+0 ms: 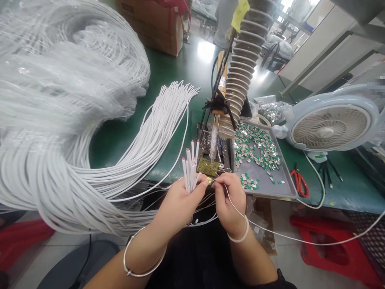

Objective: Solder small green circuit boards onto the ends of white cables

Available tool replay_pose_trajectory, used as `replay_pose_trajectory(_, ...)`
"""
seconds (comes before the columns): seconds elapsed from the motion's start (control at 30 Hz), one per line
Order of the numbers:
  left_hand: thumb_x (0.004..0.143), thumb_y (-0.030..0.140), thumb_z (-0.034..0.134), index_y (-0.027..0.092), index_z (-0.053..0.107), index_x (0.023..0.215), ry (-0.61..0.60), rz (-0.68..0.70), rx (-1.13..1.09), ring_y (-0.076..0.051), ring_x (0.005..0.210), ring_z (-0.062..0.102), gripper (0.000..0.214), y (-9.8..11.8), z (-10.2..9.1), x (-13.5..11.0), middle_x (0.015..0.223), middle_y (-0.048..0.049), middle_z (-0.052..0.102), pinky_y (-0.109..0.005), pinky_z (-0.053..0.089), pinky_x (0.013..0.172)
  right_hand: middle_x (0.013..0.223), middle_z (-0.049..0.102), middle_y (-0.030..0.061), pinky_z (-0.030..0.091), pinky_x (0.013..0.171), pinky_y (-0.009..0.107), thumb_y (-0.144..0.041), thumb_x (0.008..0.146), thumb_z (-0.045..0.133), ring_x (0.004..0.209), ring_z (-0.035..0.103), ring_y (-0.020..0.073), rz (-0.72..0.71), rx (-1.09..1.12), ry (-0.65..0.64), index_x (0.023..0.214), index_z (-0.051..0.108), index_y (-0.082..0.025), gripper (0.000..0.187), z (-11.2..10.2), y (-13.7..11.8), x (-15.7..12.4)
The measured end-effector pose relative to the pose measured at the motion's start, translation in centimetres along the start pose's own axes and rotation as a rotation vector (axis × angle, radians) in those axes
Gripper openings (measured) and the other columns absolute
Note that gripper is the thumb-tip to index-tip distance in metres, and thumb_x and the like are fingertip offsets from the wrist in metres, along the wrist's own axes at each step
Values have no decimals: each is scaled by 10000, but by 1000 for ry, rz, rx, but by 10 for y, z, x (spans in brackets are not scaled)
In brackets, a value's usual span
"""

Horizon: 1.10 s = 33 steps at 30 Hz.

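My left hand (180,200) is closed around a short bunch of white cables (189,170), whose pinkish-red ends stand upward. Its thumb and forefinger meet at a small yellowish piece close to the fingertips of my right hand (230,196). Those right fingers are pinched together by a thin white wire (255,225), which trails off to the right edge; the exact grip is partly hidden. Just beyond both hands, a clamped soldering iron (214,136) points down at a yellow-green sponge (207,166).
Many white cables (156,128) spread over the left of the green bench, beside a plastic-wrapped coil (75,72). To the right lie a grey tray (264,188) of small green-and-metal boards, red-handled cutters (300,182) and a fan (331,122). A ribbed duct (246,64) hangs behind the iron.
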<state>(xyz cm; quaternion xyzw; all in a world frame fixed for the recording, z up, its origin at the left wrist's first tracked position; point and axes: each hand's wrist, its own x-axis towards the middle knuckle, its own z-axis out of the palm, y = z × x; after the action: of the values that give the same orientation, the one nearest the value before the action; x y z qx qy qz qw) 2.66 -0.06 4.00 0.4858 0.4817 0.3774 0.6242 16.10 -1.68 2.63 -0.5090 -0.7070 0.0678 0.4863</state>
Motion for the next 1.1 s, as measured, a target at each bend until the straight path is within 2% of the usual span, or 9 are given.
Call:
replay_pose_trajectory(0.1,793,325,551,179,616,761,10,12,16,-106,509,356,163,3,-2,0,561,45,421,-224,310,480,802,558,31,483,706,326,-61,846,438,797,560,163,-29,16,17,894,522,-200,169,1,1,0)
replay_pose_trajectory(0.2,790,326,555,181,616,750,24,23,16,-108,513,371,162,4,-2,0,572,43,444,-227,327,499,775,560,26,486,675,315,-70,847,438,756,562,157,-13,49,2,887,531,-200,164,1,1,-1)
replay_pose_trajectory(0.33,811,321,545,192,592,756,28,42,-16,-98,531,380,148,1,-1,0,648,42,487,-227,344,543,750,548,10,490,609,272,-111,854,458,668,561,129,134,157,-50,868,539,-197,119,1,1,-4)
replay_pose_trajectory(0.47,826,312,538,199,565,762,45,64,-46,-101,565,412,133,-3,1,0,691,34,517,-228,351,572,736,534,-5,494,550,235,-165,861,474,584,561,99,304,288,-50,857,539,-193,71,4,-1,-6)
replay_pose_trajectory(0.7,821,346,541,202,573,763,59,46,-74,-120,535,426,158,-3,2,2,598,39,497,-240,343,549,736,539,-3,502,527,216,-192,855,491,576,567,90,372,324,-21,857,538,-187,48,8,-2,-4)
replay_pose_trajectory(0.8,830,353,532,205,584,808,56,43,-83,-111,506,402,158,-4,2,3,564,57,462,-238,337,543,762,536,5,498,552,233,-172,862,478,611,560,99,324,279,-33,863,535,-190,61,6,-1,-3)
replay_pose_trajectory(0.9,832,318,530,205,582,793,32,50,-59,-101,512,387,130,-3,0,3,578,63,451,-234,339,555,767,529,11,496,618,270,-118,859,462,688,550,123,172,157,-19,839,533,-195,107,5,0,0)
replay_pose_trajectory(1.0,820,284,539,200,574,752,2,41,-30,-102,561,415,113,2,-2,3,635,51,488,-235,359,599,796,542,29,498,684,308,-67,846,453,779,557,150,16,47,37,858,538,-195,154,5,0,4)
replay_pose_trajectory(1.1,812,268,541,193,574,731,-39,38,-6,-119,646,474,116,6,-2,3,711,30,544,-247,383,662,850,575,51,508,714,340,-46,842,438,831,576,169,-65,21,51,938,541,-197,207,5,0,5)
